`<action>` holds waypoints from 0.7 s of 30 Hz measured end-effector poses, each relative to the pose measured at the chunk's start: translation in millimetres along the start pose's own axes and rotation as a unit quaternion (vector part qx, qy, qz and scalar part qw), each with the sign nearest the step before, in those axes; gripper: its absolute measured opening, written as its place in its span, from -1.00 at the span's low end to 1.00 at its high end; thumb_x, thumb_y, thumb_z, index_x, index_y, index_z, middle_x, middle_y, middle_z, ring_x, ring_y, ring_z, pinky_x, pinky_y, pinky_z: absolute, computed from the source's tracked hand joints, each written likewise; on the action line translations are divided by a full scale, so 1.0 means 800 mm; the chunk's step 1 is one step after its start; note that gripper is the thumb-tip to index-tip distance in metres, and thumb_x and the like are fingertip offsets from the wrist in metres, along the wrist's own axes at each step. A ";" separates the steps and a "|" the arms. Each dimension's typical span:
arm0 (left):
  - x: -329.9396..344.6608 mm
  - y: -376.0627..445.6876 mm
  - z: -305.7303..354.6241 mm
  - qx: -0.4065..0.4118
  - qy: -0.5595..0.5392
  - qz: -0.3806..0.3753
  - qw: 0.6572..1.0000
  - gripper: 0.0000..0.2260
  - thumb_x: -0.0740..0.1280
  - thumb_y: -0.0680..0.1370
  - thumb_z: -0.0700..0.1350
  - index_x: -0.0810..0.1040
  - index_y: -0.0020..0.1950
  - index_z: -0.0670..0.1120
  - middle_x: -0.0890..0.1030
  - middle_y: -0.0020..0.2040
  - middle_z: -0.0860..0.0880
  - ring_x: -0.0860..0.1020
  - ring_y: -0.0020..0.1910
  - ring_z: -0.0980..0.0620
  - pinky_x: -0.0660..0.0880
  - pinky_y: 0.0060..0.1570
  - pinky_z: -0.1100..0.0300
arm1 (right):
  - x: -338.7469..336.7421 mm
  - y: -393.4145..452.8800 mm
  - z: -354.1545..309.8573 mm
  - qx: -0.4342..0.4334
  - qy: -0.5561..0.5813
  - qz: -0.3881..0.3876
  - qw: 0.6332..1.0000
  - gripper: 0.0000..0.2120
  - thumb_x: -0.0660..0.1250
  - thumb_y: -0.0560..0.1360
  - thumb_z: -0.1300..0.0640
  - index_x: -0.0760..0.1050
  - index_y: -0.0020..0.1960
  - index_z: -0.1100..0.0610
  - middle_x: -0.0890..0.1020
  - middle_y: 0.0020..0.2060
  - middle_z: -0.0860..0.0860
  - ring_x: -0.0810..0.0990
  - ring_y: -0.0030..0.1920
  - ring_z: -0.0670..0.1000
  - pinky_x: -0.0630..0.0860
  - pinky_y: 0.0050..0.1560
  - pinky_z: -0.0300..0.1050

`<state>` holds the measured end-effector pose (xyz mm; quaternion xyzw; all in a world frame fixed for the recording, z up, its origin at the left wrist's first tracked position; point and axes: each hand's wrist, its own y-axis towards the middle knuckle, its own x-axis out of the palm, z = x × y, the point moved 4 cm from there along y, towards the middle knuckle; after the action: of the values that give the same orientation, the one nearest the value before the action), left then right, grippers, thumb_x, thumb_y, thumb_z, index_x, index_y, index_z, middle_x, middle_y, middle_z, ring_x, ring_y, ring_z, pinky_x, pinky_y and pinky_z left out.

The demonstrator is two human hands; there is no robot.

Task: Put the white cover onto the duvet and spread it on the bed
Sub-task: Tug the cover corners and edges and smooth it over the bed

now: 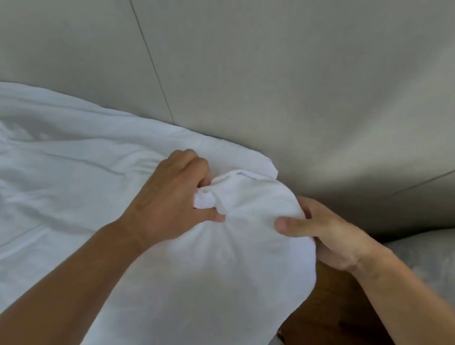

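Note:
The white cover (pixel 81 168) lies rumpled over the bed, filling the left and middle of the head view, with one stuffed corner bulging near the headboard. My left hand (pixel 171 197) grips a bunched fold of that corner from the left. My right hand (pixel 321 235) holds the same corner from the right, thumb pressed on top of the white fabric and fingers underneath. The duvet itself is hidden inside the cover; I cannot tell where its corner sits.
A padded grey headboard (pixel 309 74) with seams stands right behind the corner. A grey pillow (pixel 450 273) lies at the lower right. Brown trousers (pixel 321 325) show at the bottom between the cover and the pillow.

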<state>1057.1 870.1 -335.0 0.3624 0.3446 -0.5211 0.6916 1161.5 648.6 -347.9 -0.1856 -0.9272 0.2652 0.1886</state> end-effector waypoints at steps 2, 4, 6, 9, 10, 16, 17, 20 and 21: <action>-0.002 -0.009 0.004 0.011 -0.002 -0.033 0.999 -0.45 0.65 0.28 0.13 0.27 -0.14 0.07 0.37 -0.09 0.10 0.32 -0.17 0.06 0.31 -0.21 0.20 | 0.001 0.014 0.008 0.034 -0.081 -0.008 0.996 -0.34 0.64 0.37 0.09 0.48 0.41 -0.03 0.66 0.26 -0.03 0.64 0.26 0.07 0.54 0.30 0.19; 0.004 -0.017 -0.004 -0.007 0.068 -0.112 0.991 -0.47 0.59 0.33 0.16 0.31 0.03 0.09 0.40 -0.01 0.11 0.41 -0.09 0.03 0.33 -0.07 0.15 | 0.003 0.028 0.024 0.063 -0.269 0.024 0.961 -0.34 0.64 0.35 -0.07 0.44 0.38 -0.16 0.63 0.21 -0.19 0.61 0.21 -0.10 0.53 0.30 0.01; 0.011 -0.025 -0.028 -0.048 0.207 -0.200 0.956 -0.32 0.48 0.37 0.28 0.26 0.34 0.08 0.48 0.08 0.10 0.44 0.10 -0.01 0.30 0.13 0.11 | -0.003 0.033 0.034 0.100 -0.479 0.107 0.865 -0.42 0.54 0.38 -0.24 0.43 0.29 -0.11 0.59 0.11 -0.20 0.57 0.08 -0.11 0.49 0.14 -0.18; 0.001 -0.029 -0.050 -0.024 0.330 -0.235 0.914 -0.35 0.31 0.32 0.48 0.46 0.25 0.10 0.50 0.11 0.09 0.37 0.23 -0.04 0.22 0.24 0.02 | -0.010 0.035 0.040 0.087 -0.603 0.209 0.765 -0.42 0.50 0.34 -0.36 0.39 0.10 -0.01 0.54 -0.01 -0.06 0.53 -0.07 -0.05 0.43 -0.10 -0.20; -0.005 -0.029 -0.058 -0.010 0.328 -0.215 0.920 -0.35 0.29 0.26 0.52 0.54 0.15 0.11 0.51 0.13 0.08 0.37 0.28 -0.06 0.20 0.28 -0.01 | -0.012 0.036 0.042 0.079 -0.576 0.206 0.787 -0.40 0.51 0.31 -0.36 0.39 0.11 -0.02 0.53 0.00 -0.06 0.52 -0.07 -0.07 0.42 -0.12 -0.21; -0.038 -0.036 -0.129 -0.073 0.339 -0.227 0.910 -0.04 0.22 0.06 0.64 0.43 0.36 0.21 0.47 0.41 0.13 0.14 0.61 -0.06 -0.22 0.53 -0.06 | 0.003 0.025 0.019 0.005 -0.407 0.174 0.897 -0.36 0.56 0.33 -0.26 0.35 0.26 -0.12 0.55 0.04 -0.23 0.57 0.00 -0.18 0.55 -0.03 -0.23; -0.041 -0.036 -0.144 -0.092 0.349 -0.222 0.906 -0.01 0.21 0.02 0.66 0.43 0.38 0.25 0.44 0.46 0.10 0.12 0.61 -0.12 -0.23 0.52 -0.11 | 0.009 0.025 0.014 -0.026 -0.415 0.191 0.889 -0.36 0.52 0.34 -0.30 0.34 0.28 -0.14 0.56 0.05 -0.24 0.58 0.01 -0.18 0.58 0.00 -0.20; -0.040 -0.027 -0.184 -0.117 0.307 -0.210 0.921 -0.09 0.30 -0.04 0.61 0.52 0.20 0.16 0.56 0.25 0.04 0.39 0.44 -0.15 0.10 0.46 -0.16 | 0.028 0.040 -0.004 -0.096 -0.438 0.237 0.862 -0.14 0.33 0.36 -0.46 0.20 0.52 -0.12 0.46 0.33 -0.17 0.50 0.29 -0.08 0.53 0.28 -0.06; -0.034 -0.025 -0.189 -0.102 0.292 -0.197 0.930 -0.16 0.35 -0.02 0.58 0.55 0.07 0.07 0.60 0.04 0.02 0.55 0.19 -0.14 0.30 0.31 -0.10 | 0.036 0.053 -0.008 -0.069 -0.454 0.232 0.858 -0.03 0.31 0.34 -0.51 0.08 0.58 -0.08 0.39 0.39 -0.12 0.44 0.36 -0.02 0.49 0.32 -0.02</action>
<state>1016.7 1009.0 -389.9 0.3511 0.6471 -0.4805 0.4767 1149.7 697.7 -358.8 -0.2665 -0.8561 0.2918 -0.3332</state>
